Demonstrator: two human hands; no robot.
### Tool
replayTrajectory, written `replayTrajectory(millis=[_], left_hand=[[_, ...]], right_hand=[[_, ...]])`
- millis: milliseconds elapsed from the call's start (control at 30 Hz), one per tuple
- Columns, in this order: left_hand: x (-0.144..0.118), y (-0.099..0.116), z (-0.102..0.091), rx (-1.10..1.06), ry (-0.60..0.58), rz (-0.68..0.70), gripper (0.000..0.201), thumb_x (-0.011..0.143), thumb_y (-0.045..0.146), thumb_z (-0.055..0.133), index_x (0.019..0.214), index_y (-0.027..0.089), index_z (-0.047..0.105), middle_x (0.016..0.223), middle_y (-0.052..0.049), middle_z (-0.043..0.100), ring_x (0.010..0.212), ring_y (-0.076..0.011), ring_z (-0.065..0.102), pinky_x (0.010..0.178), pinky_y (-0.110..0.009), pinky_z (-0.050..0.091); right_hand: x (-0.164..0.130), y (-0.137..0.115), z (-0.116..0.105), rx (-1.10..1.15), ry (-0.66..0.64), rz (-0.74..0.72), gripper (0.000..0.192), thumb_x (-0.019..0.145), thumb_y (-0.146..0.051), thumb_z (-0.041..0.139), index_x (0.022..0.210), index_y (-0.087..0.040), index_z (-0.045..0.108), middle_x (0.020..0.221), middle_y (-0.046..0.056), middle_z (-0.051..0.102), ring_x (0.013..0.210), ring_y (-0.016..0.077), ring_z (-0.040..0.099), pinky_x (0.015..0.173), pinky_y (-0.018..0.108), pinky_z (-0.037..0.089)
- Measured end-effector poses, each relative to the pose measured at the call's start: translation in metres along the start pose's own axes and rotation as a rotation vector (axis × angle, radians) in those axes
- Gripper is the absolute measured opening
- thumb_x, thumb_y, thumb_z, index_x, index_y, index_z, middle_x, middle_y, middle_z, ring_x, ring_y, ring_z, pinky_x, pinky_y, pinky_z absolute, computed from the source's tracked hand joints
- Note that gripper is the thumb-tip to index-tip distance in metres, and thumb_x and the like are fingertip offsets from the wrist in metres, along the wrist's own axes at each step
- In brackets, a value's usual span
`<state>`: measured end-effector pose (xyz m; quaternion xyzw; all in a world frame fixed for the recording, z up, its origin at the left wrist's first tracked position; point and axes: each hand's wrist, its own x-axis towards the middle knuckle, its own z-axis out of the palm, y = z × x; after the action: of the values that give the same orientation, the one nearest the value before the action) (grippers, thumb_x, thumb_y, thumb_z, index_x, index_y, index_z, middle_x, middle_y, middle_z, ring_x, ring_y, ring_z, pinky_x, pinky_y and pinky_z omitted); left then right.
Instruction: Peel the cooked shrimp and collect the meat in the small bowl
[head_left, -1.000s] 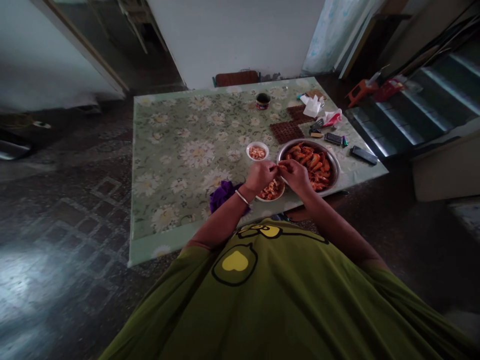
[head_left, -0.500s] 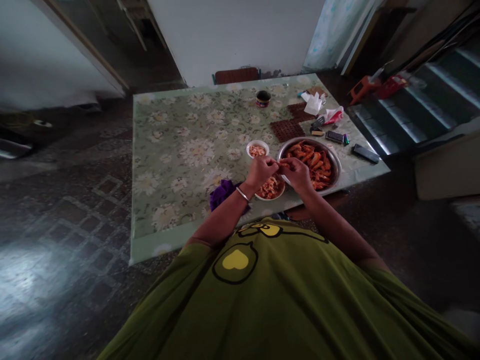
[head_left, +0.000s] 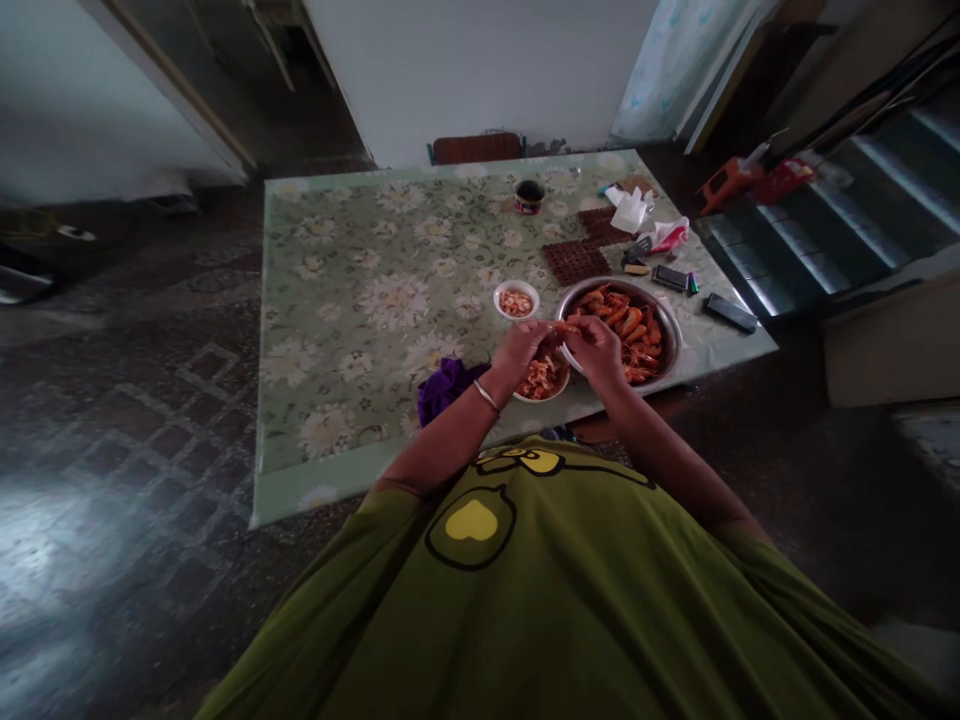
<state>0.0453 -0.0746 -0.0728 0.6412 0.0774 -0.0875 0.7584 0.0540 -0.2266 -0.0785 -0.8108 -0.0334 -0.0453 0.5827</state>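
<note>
My left hand [head_left: 519, 347] and my right hand [head_left: 598, 346] meet over the near edge of the table, and together they pinch one orange shrimp [head_left: 564, 328] between their fingertips. Just below them sits a white bowl of shrimp shells [head_left: 541, 381]. Right of the hands stands a metal bowl full of red cooked shrimp [head_left: 628, 322]. Beyond the left hand is a small white bowl of peeled shrimp [head_left: 515, 300]. A silver bangle circles my left wrist.
The floral tablecloth [head_left: 360, 300] covers the table. A purple cloth [head_left: 444, 385] lies by my left forearm. A dark tin [head_left: 529, 197], brown trivets [head_left: 574, 262], tissues [head_left: 628, 210], lighters and a remote [head_left: 730, 312] lie at the far right. Stairs [head_left: 840, 220] rise to the right.
Both hands stay together on the shrimp over the shell bowl, with small finger movements. The view has shifted slightly.
</note>
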Motion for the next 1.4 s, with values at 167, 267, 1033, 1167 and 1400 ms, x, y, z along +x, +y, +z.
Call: replayTrajectory(millis=[167, 267, 1033, 1167, 1400], left_hand=[[-0.004, -0.005, 0.002, -0.054, -0.023, -0.058, 0.021, 0.084, 0.032, 0.076, 0.073, 0.014, 0.071, 0.058, 0.002, 0.059, 0.051, -0.0078, 0.043, 0.053, -0.024, 0.035], [-0.001, -0.008, 0.0, 0.099, 0.02, 0.03, 0.016, 0.085, 0.028, 0.075, 0.08, 0.013, 0.076, 0.069, -0.001, 0.07, 0.059, -0.0107, 0.054, 0.061, -0.025, 0.042], [0.006, -0.008, -0.006, -0.052, 0.043, -0.064, 0.012, 0.079, 0.019, 0.067, 0.068, 0.017, 0.063, 0.055, 0.004, 0.053, 0.048, -0.008, 0.04, 0.05, -0.024, 0.03], [0.009, -0.015, -0.012, 0.003, 0.067, -0.017, 0.016, 0.078, 0.02, 0.069, 0.064, 0.017, 0.061, 0.054, 0.005, 0.05, 0.049, -0.0072, 0.038, 0.051, -0.023, 0.029], [0.016, -0.038, -0.021, 0.207, 0.167, 0.037, 0.022, 0.08, 0.023, 0.067, 0.061, 0.019, 0.058, 0.056, 0.004, 0.053, 0.057, -0.0114, 0.046, 0.061, -0.025, 0.038]], right_hand=[[0.003, 0.006, 0.001, 0.1, 0.008, 0.043, 0.038, 0.075, -0.053, 0.075, 0.098, -0.023, 0.074, 0.096, 0.002, 0.076, 0.089, 0.0195, 0.07, 0.086, 0.035, 0.057], [0.001, 0.005, 0.0, 0.049, 0.02, 0.029, 0.034, 0.077, -0.051, 0.075, 0.094, -0.022, 0.075, 0.091, 0.002, 0.076, 0.085, 0.0201, 0.07, 0.086, 0.036, 0.058], [0.0, -0.002, -0.006, 0.32, -0.036, 0.368, 0.044, 0.059, -0.054, 0.088, 0.082, -0.022, 0.067, 0.075, -0.002, 0.071, 0.066, 0.0145, 0.065, 0.067, 0.03, 0.057], [0.0, -0.003, -0.016, 0.381, -0.083, 0.437, 0.042, 0.063, -0.051, 0.088, 0.088, -0.023, 0.068, 0.083, -0.001, 0.074, 0.068, 0.0159, 0.069, 0.068, 0.033, 0.062], [0.002, 0.003, -0.027, 0.446, -0.071, 0.477, 0.033, 0.069, -0.044, 0.085, 0.092, -0.025, 0.07, 0.08, -0.001, 0.076, 0.074, 0.021, 0.075, 0.075, 0.039, 0.066]])
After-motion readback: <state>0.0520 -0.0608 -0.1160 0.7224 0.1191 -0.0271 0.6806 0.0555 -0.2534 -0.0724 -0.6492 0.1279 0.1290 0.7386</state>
